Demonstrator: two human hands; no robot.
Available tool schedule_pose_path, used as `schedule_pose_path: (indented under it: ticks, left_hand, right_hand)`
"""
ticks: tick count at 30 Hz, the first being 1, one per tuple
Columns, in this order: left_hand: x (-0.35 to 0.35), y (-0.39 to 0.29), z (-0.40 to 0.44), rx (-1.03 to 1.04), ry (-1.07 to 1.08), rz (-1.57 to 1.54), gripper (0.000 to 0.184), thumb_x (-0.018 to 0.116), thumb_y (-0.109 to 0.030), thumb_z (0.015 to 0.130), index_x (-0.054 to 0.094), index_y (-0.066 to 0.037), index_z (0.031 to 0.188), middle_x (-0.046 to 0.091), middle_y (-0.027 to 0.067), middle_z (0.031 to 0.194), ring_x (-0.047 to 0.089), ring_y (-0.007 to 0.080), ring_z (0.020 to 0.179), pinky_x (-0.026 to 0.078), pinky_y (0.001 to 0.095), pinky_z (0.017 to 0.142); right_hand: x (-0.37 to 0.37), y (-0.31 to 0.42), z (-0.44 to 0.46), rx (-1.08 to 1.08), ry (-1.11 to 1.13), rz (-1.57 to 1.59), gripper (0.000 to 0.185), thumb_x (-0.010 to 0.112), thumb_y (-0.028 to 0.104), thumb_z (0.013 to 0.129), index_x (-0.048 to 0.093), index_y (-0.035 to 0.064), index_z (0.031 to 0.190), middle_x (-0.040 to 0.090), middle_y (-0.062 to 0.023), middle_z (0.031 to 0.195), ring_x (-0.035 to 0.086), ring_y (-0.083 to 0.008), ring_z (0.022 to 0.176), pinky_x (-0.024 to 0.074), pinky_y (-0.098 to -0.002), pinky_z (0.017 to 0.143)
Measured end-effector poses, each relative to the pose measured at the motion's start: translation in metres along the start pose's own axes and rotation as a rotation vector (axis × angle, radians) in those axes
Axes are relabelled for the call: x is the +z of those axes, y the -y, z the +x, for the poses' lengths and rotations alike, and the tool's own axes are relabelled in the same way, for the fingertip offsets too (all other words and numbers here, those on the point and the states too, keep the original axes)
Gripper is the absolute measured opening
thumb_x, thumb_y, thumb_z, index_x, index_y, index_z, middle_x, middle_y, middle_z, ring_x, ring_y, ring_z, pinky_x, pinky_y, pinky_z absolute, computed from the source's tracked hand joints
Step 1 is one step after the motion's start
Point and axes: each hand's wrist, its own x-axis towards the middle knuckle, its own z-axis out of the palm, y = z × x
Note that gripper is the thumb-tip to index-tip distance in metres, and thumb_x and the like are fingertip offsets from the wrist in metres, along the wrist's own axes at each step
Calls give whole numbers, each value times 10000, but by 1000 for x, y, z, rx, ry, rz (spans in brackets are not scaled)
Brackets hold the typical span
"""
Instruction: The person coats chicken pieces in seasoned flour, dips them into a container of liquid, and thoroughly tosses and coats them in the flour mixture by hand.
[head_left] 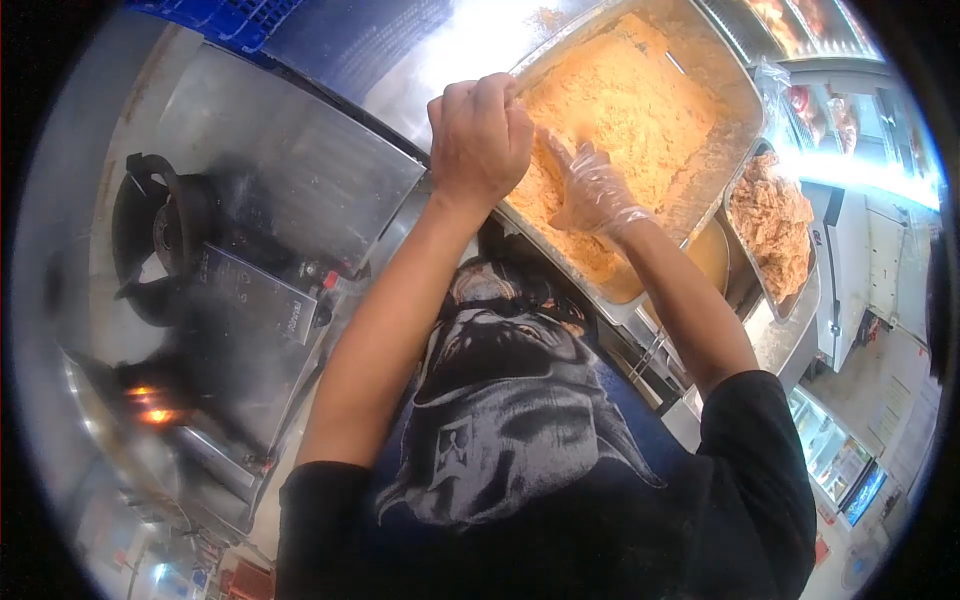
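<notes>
My left hand (482, 140), bare, has its fingers wrapped over the near left rim of a large metal tray (742, 92). Orange seasoned flour (625, 95) fills that tray, heaped in the middle and thinner along the sides. My right hand (600, 195) wears a clear plastic glove and lies in the flour near the tray's front edge. Its fingers are stretched out, some of the tips sunk in the flour, and nothing shows in its grip. Beside the tray on the right, a smaller metal pan (800, 290) holds coated pieces of food, perhaps chicken (772, 215).
On the left stands a steel stove with a black burner ring (165, 235) and a lit flame (155, 405). A blue plastic crate (225, 22) is at the upper left. A round container with yellowish contents (708, 255) sits below my right forearm. Lit display shelves (830, 25) are at the upper right.
</notes>
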Motion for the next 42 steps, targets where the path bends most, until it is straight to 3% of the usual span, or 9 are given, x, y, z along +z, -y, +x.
schedule_pose_path:
  ticks: [13,16,19,22,25,32,34,36,42]
  left_hand:
    - [0,0,-1,-39,27,15,287,630,-183,960,627,-51,1215,724,86,1063,610,313,1064,435,481,964]
    - [2,1,0,-21,24,29,293,626,-185,964,622,-40,1218,730,89,1087,612,317,1059,435,482,969]
    - [1,0,0,-23,32,29,292,622,-189,968,622,-34,1215,729,90,1092,610,317,1060,435,482,975]
    - [2,1,1,-12,8,20,287,621,-190,970,624,-38,1213,725,87,1070,608,317,1052,435,482,976]
    - [3,0,0,-27,35,28,290,623,-194,972,623,-41,1218,720,85,1061,605,317,1045,435,481,976]
    - [2,1,0,-12,4,12,284,621,-199,973,629,-48,1214,717,86,1069,609,312,1058,435,478,980]
    - [1,3,1,-36,-15,11,281,622,-197,971,632,-50,1210,716,85,1073,610,311,1065,435,477,981]
    - [0,-1,1,-42,23,16,282,624,-194,967,633,-48,1209,716,83,1082,612,306,1078,434,473,981]
    - [2,0,1,-28,10,43,277,626,-192,965,635,-53,1204,723,83,1072,616,302,1067,436,466,971]
  right_hand:
    - [-41,-96,51,175,18,422,1081,862,476,824,276,218,1695,598,-309,1445,596,-414,1353,546,-515,1058]
    - [-87,-100,44,369,357,724,1063,906,454,796,354,169,1658,483,-252,1612,522,-424,1433,486,-526,1139]
    - [-24,-105,61,481,-43,808,968,891,459,821,431,124,1605,547,-227,1565,483,-417,1464,458,-513,1174]
    - [-2,-60,61,201,3,567,1023,833,511,849,378,8,1616,694,-268,1338,597,-339,1386,508,-492,1140]
    - [-8,-8,37,173,-238,168,655,754,459,949,549,82,1442,761,-231,1104,742,-374,1057,595,-468,901]
    - [-32,-31,48,222,-200,173,416,695,430,996,650,84,1223,750,-266,1113,742,-424,1042,574,-519,922]
    - [-48,-56,53,305,-135,150,476,666,430,1026,636,90,1357,726,-277,1247,721,-398,1161,565,-495,989]
    - [-74,-76,28,186,258,877,743,735,488,970,521,87,1557,586,-285,1502,576,-361,1414,450,-475,1178]
    - [-9,-58,41,228,204,327,1128,903,444,796,327,9,1662,331,-334,1678,307,-555,1547,293,-456,1294]
